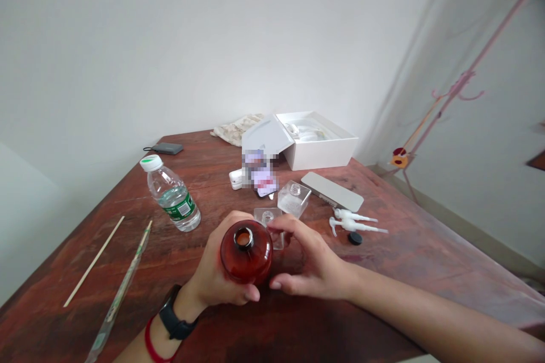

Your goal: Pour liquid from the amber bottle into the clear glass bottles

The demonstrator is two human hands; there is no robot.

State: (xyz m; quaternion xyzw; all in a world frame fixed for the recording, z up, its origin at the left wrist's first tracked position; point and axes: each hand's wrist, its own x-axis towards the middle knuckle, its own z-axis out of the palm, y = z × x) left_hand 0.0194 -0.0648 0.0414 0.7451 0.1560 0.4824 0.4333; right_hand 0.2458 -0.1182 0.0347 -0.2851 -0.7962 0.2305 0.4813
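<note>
An uncapped reddish-brown round bottle stands upright in my left hand, whose fingers and thumb wrap round its side. Its narrow open neck faces up towards me. Just right of it, my right hand curves with thumb and fingers apart and nothing between them. Its fingertips are close to the bottle; whether they touch it I cannot tell. Behind the hands are two clear square bottles, one fully in view and one partly hidden. White pump heads lie to the right beside a black cap.
A water bottle stands at left, near a bare chopstick and a wrapped pair of chopsticks. Farther back are a white box, its lid, a cloth, a grey flat case and a dark power bank.
</note>
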